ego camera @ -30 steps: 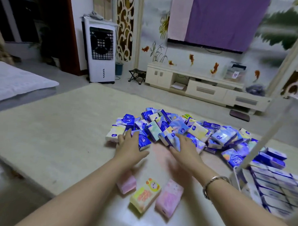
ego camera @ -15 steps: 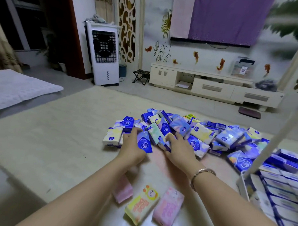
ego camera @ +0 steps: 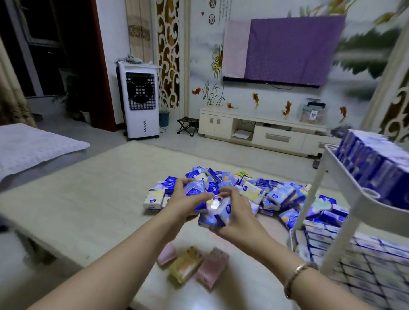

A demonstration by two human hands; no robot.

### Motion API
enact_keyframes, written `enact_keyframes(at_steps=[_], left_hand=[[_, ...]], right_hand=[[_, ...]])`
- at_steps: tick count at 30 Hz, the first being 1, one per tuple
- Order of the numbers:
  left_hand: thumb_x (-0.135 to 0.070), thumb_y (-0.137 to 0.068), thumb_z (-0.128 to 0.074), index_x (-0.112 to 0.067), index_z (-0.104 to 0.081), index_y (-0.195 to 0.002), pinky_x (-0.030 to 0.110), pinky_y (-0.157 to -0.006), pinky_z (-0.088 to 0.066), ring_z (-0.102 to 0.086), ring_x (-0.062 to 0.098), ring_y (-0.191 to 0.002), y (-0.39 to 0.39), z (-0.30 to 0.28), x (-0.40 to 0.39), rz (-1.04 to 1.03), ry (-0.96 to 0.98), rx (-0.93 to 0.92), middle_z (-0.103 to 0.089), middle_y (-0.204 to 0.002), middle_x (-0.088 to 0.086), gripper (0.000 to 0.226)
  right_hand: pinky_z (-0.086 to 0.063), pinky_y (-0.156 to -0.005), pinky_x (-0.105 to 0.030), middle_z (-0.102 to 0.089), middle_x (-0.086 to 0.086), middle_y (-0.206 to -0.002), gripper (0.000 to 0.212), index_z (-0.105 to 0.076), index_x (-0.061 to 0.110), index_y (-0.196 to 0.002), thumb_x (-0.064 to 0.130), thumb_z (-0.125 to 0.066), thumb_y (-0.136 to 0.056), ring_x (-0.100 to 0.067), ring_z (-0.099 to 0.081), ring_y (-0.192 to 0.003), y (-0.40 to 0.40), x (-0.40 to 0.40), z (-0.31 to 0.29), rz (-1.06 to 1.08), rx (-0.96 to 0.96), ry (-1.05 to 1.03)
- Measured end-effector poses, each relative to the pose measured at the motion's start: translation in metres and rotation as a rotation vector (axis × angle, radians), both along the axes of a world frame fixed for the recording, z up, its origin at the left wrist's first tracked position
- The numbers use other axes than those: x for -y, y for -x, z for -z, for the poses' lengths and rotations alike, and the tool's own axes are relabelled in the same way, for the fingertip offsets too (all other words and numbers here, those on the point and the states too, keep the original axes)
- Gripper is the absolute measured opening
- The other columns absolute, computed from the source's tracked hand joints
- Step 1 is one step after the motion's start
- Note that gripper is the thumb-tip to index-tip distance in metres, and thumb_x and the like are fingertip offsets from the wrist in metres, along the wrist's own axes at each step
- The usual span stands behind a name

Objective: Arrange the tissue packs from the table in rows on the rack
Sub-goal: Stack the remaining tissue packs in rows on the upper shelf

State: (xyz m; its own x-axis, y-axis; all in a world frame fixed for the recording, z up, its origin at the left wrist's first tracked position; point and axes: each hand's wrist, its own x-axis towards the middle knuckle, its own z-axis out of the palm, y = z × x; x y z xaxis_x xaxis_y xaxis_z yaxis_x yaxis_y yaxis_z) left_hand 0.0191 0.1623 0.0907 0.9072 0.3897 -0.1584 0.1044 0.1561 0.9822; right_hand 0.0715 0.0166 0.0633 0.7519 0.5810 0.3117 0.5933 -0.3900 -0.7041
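I hold a clutch of tissue packs [ego camera: 212,207] between my left hand [ego camera: 185,204] and right hand [ego camera: 237,216], both grips curled round them at frame centre. Next, I judge, they go right to the rack [ego camera: 337,180], squared into a row.

Both hands, left hand [ego camera: 185,204] and right hand [ego camera: 237,216], grip blue tissue packs [ego camera: 214,211] above pile [ego camera: 276,196] on table [ego camera: 81,197]; rack [ego camera: 350,197] at right.

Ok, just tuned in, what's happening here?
A person is clearing a pile of tissue packs off the table onto a white rack at the right. Both hands hold blue packs lifted just above the pile: the left hand grips one, the right hand another. The rack's shelves already hold rows of packs. Three pink and yellow packs lie apart, nearer the person.
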Motion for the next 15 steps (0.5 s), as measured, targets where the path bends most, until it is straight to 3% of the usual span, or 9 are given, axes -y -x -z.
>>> enact_keyframes(at_steps=[3, 6, 11, 13, 15], left_hand=[[-0.012, -0.075, -0.077, -0.025, -0.04, -0.119, 0.035, -0.085, -0.053, -0.065, 0.018, -0.081, 0.026, -0.034, 0.023, 0.021, -0.067, 0.031, -0.061, -0.118, 0.004, 0.059], [-0.014, -0.071, -0.07, -0.027, -0.037, -0.118, 0.04, -0.083, -0.058, -0.064, 0.023, -0.084, 0.054, -0.073, 0.051, 0.07, -0.061, 0.023, -0.06, -0.118, 0.01, 0.059], [-0.012, -0.08, -0.06, -0.024, -0.041, -0.114, 0.034, -0.061, -0.057, -0.062, 0.026, -0.06, 0.094, -0.122, 0.09, 0.177, -0.137, -0.019, -0.062, -0.105, 0.017, 0.041], [-0.012, -0.086, -0.056, -0.022, -0.046, -0.113, 0.033, -0.063, -0.058, -0.063, 0.023, -0.055, 0.109, -0.135, 0.11, 0.232, -0.189, -0.029, -0.062, -0.095, 0.013, 0.03], [-0.014, -0.089, -0.055, -0.019, -0.05, -0.11, 0.036, -0.072, -0.057, -0.064, 0.02, -0.057, 0.118, -0.145, 0.128, 0.276, -0.143, 0.013, -0.062, -0.09, 0.01, 0.023]], right_hand=[[-0.032, -0.087, -0.012, -0.043, 0.014, -0.123, 0.072, -0.034, 0.027, -0.13, 0.022, -0.076, -0.072, -0.006, -0.033, -0.117, 0.031, 0.028, -0.046, 0.016, 0.096, -0.03], [-0.033, -0.089, -0.017, -0.044, 0.014, -0.123, 0.078, -0.032, 0.029, -0.136, 0.014, -0.072, -0.071, -0.009, -0.032, -0.113, 0.063, 0.055, -0.089, 0.011, 0.222, -0.041], [-0.029, -0.09, -0.008, -0.045, 0.007, -0.128, 0.083, -0.03, 0.029, -0.139, 0.008, -0.073, -0.07, -0.008, -0.035, -0.121, 0.103, 0.099, -0.143, -0.031, 0.289, -0.042], [-0.032, -0.092, -0.007, -0.047, 0.004, -0.128, 0.078, -0.033, 0.028, -0.136, 0.009, -0.073, -0.072, -0.008, -0.039, -0.123, 0.115, 0.116, -0.159, -0.056, 0.287, -0.063], [-0.041, -0.092, -0.015, -0.049, 0.003, -0.126, 0.071, -0.036, 0.027, -0.132, 0.008, -0.072, -0.073, -0.011, -0.047, -0.117, 0.125, 0.132, -0.174, -0.083, 0.25, -0.115]])
